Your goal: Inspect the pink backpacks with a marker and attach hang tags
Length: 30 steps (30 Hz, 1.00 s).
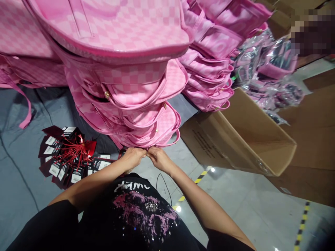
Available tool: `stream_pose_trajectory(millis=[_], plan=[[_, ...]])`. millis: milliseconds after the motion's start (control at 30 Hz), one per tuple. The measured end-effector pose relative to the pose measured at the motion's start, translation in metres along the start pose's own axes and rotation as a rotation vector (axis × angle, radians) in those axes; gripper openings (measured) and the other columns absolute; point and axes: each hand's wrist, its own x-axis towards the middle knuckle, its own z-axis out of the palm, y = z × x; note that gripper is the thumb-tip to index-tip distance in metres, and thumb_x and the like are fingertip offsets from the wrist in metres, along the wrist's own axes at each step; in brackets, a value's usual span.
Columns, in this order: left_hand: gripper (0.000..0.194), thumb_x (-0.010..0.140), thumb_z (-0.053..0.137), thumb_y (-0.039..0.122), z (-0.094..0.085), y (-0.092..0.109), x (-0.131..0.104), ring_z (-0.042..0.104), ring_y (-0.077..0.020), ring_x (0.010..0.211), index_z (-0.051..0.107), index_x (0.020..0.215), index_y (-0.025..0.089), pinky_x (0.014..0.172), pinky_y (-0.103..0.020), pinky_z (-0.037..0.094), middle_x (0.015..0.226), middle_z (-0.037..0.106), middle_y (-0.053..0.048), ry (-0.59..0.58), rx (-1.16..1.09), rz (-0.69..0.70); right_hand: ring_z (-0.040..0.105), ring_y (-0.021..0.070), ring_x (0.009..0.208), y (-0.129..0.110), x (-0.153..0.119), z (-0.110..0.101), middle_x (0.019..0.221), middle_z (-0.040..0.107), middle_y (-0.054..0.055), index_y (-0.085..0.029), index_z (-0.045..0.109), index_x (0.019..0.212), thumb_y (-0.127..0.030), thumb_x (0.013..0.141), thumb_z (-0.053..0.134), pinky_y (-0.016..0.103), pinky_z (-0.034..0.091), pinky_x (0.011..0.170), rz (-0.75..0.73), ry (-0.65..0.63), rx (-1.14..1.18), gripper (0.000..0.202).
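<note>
My left hand (134,157) and my right hand (159,159) meet fingertip to fingertip at the near edge of a stack of pink checkered backpacks (146,111). Both are closed in a pinch; what lies between the fingers is too small and hidden to make out. A pink strap loop of the lowest backpack sits just above my right hand. To the left, a fanned bunch of black and dark red hang tags (56,167) with white labels lies on the grey cloth, their red strings (75,150) gathered together.
More pink backpacks (209,76) are piled behind on the right. An open cardboard box (222,139) stands on the tiled floor, with plastic-wrapped bags (274,90) beyond it. A grey cloth (15,153) covers the surface at left. Yellow-black tape (302,223) marks the floor.
</note>
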Motion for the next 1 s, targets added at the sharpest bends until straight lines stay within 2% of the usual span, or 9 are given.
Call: stream_pose_trajectory(millis=[133, 267, 400, 700, 833, 1000], plan=[[0.018, 0.089, 0.051, 0.019, 0.0, -0.003, 0.001, 0.067, -0.0209, 0.085, 0.067, 0.082, 0.022, 0.068, -0.026, 0.042, 0.087, 0.072, -0.005, -0.028, -0.039, 0.012, 0.054, 0.0178, 0.079, 0.0, -0.002, 0.001, 0.079, 0.058, 0.004, -0.018, 0.055, 0.077, -0.005, 0.086, 0.05, 0.028, 0.034, 0.071, -0.001, -0.034, -0.042, 0.016], [0.014, 0.089, 0.054, 0.026, 0.002, 0.001, 0.001, 0.067, -0.0224, 0.083, 0.066, 0.083, 0.021, 0.07, -0.027, 0.043, 0.086, 0.072, -0.007, -0.008, -0.068, -0.052, 0.053, 0.0186, 0.08, -0.001, -0.004, 0.002, 0.079, 0.058, 0.004, -0.018, 0.056, 0.078, -0.006, 0.087, 0.048, 0.03, 0.032, 0.072, 0.002, -0.045, -0.07, 0.017], [0.012, 0.088, 0.055, 0.025, 0.003, 0.004, 0.002, 0.066, -0.0241, 0.08, 0.065, 0.083, 0.02, 0.07, -0.029, 0.043, 0.083, 0.071, -0.008, 0.016, -0.097, -0.101, 0.053, 0.0185, 0.08, -0.001, -0.003, 0.002, 0.079, 0.057, 0.004, -0.018, 0.056, 0.078, -0.007, 0.087, 0.047, 0.029, 0.032, 0.072, 0.002, -0.039, -0.073, 0.016], [0.021, 0.088, 0.048, 0.022, 0.012, -0.011, 0.002, 0.06, -0.015, 0.068, 0.063, 0.073, 0.02, 0.063, -0.023, 0.037, 0.069, 0.066, 0.0, 0.027, -0.291, -0.028, 0.052, 0.0196, 0.082, 0.001, -0.006, 0.012, 0.08, 0.057, 0.004, -0.018, 0.054, 0.078, -0.007, 0.088, 0.045, 0.031, 0.034, 0.076, 0.001, 0.057, -0.048, 0.017], [0.023, 0.088, 0.046, 0.023, 0.019, -0.016, 0.004, 0.058, -0.0118, 0.065, 0.064, 0.075, 0.018, 0.064, -0.021, 0.038, 0.069, 0.065, 0.002, 0.047, -0.393, 0.002, 0.053, 0.0202, 0.083, 0.003, -0.01, 0.015, 0.083, 0.059, 0.006, -0.019, 0.054, 0.081, -0.013, 0.093, 0.043, 0.032, 0.036, 0.077, 0.005, 0.109, -0.023, 0.017], [0.024, 0.09, 0.045, 0.022, 0.016, -0.018, 0.004, 0.059, -0.0112, 0.066, 0.067, 0.081, 0.017, 0.065, -0.02, 0.041, 0.072, 0.067, 0.002, 0.081, -0.446, 0.055, 0.056, 0.0192, 0.082, 0.006, -0.009, 0.015, 0.083, 0.061, 0.005, -0.019, 0.056, 0.083, -0.018, 0.094, 0.046, 0.032, 0.038, 0.077, 0.002, 0.132, 0.012, 0.015]])
